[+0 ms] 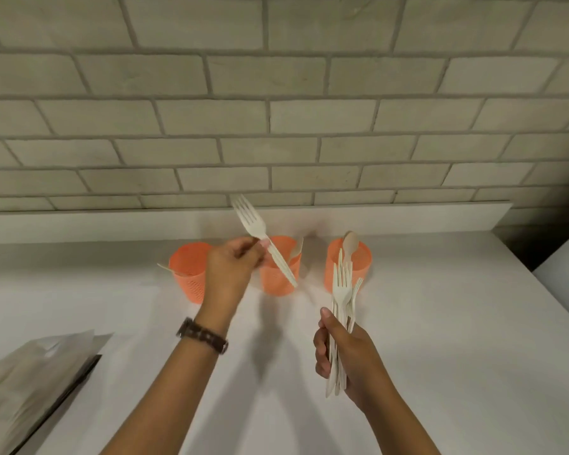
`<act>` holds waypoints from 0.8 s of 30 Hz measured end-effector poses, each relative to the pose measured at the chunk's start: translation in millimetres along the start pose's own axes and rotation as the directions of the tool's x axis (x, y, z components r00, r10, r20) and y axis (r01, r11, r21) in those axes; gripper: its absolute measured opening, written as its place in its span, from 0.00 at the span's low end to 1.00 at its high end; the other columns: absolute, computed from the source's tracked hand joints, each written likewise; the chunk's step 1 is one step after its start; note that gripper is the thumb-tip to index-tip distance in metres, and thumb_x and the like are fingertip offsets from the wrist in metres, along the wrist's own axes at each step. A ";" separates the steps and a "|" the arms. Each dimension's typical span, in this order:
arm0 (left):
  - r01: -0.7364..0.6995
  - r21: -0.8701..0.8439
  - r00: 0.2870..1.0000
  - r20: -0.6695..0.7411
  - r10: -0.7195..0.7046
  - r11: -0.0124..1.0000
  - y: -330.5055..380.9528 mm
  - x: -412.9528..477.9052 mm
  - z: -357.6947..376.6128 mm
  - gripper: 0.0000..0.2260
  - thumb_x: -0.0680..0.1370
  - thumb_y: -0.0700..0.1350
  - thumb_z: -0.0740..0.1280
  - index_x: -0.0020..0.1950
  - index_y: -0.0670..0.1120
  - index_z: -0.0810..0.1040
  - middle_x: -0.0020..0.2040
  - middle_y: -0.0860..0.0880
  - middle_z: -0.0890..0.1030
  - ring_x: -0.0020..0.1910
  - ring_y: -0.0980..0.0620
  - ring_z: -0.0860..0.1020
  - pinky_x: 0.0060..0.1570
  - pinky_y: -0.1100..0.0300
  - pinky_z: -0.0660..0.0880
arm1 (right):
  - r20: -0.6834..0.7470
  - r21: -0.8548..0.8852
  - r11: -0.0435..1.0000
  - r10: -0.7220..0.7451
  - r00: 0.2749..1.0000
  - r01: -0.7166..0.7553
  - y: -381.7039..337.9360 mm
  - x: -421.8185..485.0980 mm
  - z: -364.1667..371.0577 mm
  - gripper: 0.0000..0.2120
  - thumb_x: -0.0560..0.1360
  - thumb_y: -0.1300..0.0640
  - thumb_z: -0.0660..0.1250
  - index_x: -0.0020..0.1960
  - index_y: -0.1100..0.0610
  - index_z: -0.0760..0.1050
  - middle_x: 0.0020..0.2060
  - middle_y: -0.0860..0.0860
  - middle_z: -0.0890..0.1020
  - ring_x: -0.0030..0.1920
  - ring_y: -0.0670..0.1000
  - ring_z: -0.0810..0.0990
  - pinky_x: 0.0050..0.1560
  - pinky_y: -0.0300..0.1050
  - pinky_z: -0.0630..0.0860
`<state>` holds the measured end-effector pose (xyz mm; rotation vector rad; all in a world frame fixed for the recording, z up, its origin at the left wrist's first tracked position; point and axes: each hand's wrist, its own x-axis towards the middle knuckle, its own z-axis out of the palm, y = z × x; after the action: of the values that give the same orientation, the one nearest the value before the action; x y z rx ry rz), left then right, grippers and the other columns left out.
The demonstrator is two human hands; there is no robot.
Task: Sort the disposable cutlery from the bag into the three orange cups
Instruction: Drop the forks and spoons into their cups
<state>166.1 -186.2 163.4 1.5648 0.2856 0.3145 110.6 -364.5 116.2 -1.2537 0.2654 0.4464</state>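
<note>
Three orange perforated cups stand in a row on the white counter: a left cup (188, 274), a middle cup (278, 280) and a right cup (362, 261). My left hand (232, 264) pinches one pale fork (263, 238) by its handle, tines up, in front of the left and middle cups. My right hand (342, 353) grips a bundle of pale cutlery (340, 307), forks showing on top, held upright in front of the right cup. A spoon (350, 243) stands in the right cup, and another piece (298, 246) sticks out of the middle cup.
The cutlery bag (30, 389) lies at the lower left of the counter. A brick wall rises behind a low white ledge (408, 218). The counter's right edge (552, 290) drops off near the right side. A thin pale piece (164, 267) pokes out left of the left cup.
</note>
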 end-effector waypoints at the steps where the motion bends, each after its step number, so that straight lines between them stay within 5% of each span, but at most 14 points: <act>1: -0.034 0.030 0.999 -0.040 0.036 0.999 -2.2 15.7 2.8 0.05 0.73 0.38 0.70 0.38 0.46 0.81 0.30 0.52 0.83 0.34 0.55 0.81 0.42 0.63 0.79 | -0.010 0.015 1.000 0.006 1.000 -0.006 -0.1 0.4 -1.2 0.13 0.77 0.52 0.64 0.41 0.60 0.69 0.24 0.55 0.70 0.20 0.50 0.65 0.23 0.40 0.64; 5: -0.098 0.310 0.989 -0.074 0.126 0.946 -22.4 58.6 19.9 0.05 0.72 0.40 0.70 0.41 0.39 0.83 0.36 0.43 0.82 0.37 0.48 0.77 0.42 0.56 0.73 | -0.020 0.033 0.999 0.005 1.000 -0.005 -1.0 1.5 -4.6 0.11 0.76 0.54 0.65 0.42 0.60 0.69 0.23 0.54 0.68 0.21 0.49 0.65 0.23 0.40 0.64; 8: 0.004 0.420 1.000 0.020 -0.014 0.908 -51.1 68.2 28.2 0.02 0.71 0.40 0.71 0.42 0.42 0.83 0.44 0.43 0.83 0.42 0.49 0.78 0.46 0.60 0.72 | 0.005 0.027 1.000 -0.015 1.000 0.014 -2.7 2.6 -5.9 0.09 0.73 0.59 0.70 0.42 0.60 0.70 0.23 0.53 0.67 0.21 0.49 0.65 0.23 0.39 0.65; 11: 0.071 0.409 0.997 -0.010 -0.073 0.910 -77.0 71.2 26.1 0.13 0.64 0.42 0.76 0.47 0.43 0.79 0.55 0.42 0.80 0.51 0.44 0.79 0.57 0.51 0.75 | 0.024 0.017 0.999 -0.032 0.999 0.032 -3.4 3.5 -5.4 0.09 0.68 0.62 0.73 0.44 0.60 0.74 0.22 0.52 0.67 0.20 0.49 0.65 0.23 0.38 0.65; 13: 0.009 0.446 0.999 -0.049 0.014 0.895 -71.3 54.8 24.3 0.18 0.67 0.41 0.75 0.55 0.42 0.77 0.57 0.45 0.75 0.55 0.45 0.76 0.59 0.54 0.72 | 0.015 0.018 0.999 -0.036 0.999 0.035 -2.6 4.3 -5.1 0.09 0.69 0.66 0.72 0.45 0.61 0.73 0.22 0.52 0.66 0.20 0.49 0.64 0.24 0.38 0.64; 15: -0.036 0.428 0.998 -0.033 0.055 0.903 -57.6 25.2 22.0 0.14 0.71 0.44 0.72 0.55 0.45 0.78 0.52 0.50 0.77 0.50 0.47 0.77 0.48 0.62 0.73 | 0.003 -0.014 0.998 -0.054 0.999 0.054 -1.5 4.3 -3.5 0.10 0.69 0.67 0.72 0.44 0.60 0.72 0.22 0.52 0.66 0.19 0.50 0.64 0.23 0.38 0.64; 17: -0.041 0.325 0.999 0.041 0.029 0.945 -42.0 -13.3 21.5 0.02 0.72 0.44 0.72 0.42 0.50 0.80 0.41 0.54 0.81 0.40 0.50 0.78 0.36 0.72 0.70 | -0.018 -0.072 0.994 -0.079 0.997 0.077 0.3 4.6 -0.5 0.13 0.67 0.68 0.74 0.41 0.59 0.70 0.22 0.51 0.68 0.19 0.50 0.65 0.23 0.38 0.65; 21: -0.007 0.218 0.973 0.228 -0.044 0.976 -26.0 -73.6 19.4 0.04 0.67 0.50 0.74 0.34 0.52 0.83 0.31 0.57 0.81 0.28 0.57 0.69 0.31 0.69 0.69 | -0.008 -0.218 0.970 -0.114 0.993 0.110 5.3 3.0 11.4 0.14 0.62 0.64 0.73 0.46 0.62 0.74 0.23 0.50 0.72 0.21 0.50 0.69 0.24 0.40 0.68; 24: 0.024 0.221 0.978 0.197 -0.069 0.975 -30.0 -85.0 15.3 0.06 0.65 0.52 0.76 0.37 0.53 0.83 0.32 0.56 0.81 0.26 0.58 0.65 0.30 0.68 0.68 | 0.055 -0.288 0.947 -0.131 0.990 0.141 12.3 0.1 22.1 0.17 0.60 0.63 0.64 0.48 0.54 0.79 0.21 0.47 0.74 0.22 0.49 0.71 0.26 0.41 0.70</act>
<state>93.4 -231.6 131.5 1.7887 0.2007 0.0856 103.9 -340.4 112.2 -1.5404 0.0822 0.3973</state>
